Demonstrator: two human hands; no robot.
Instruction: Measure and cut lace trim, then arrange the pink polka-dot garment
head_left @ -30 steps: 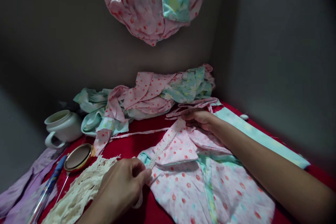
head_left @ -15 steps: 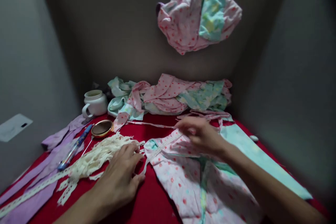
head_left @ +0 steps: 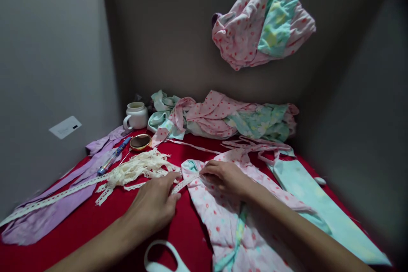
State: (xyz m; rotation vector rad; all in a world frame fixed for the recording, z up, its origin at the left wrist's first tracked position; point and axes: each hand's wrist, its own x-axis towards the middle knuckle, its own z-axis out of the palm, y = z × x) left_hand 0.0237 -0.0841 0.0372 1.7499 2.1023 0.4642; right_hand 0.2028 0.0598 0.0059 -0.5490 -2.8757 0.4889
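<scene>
Right hand [head_left: 223,177] is pinching the lace strip [head_left: 184,183] onto the pink garment [head_left: 223,216]; left hand [head_left: 155,204], fingers loosely curled, is pressing the strip just beside that pinch. Risk: the slack lace is liable to be slipping off the garment edge.

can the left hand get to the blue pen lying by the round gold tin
Probably yes: the left hand rests on the red cloth, and only the loose heap of cream lace trim lies between it and the blue pen.
</scene>
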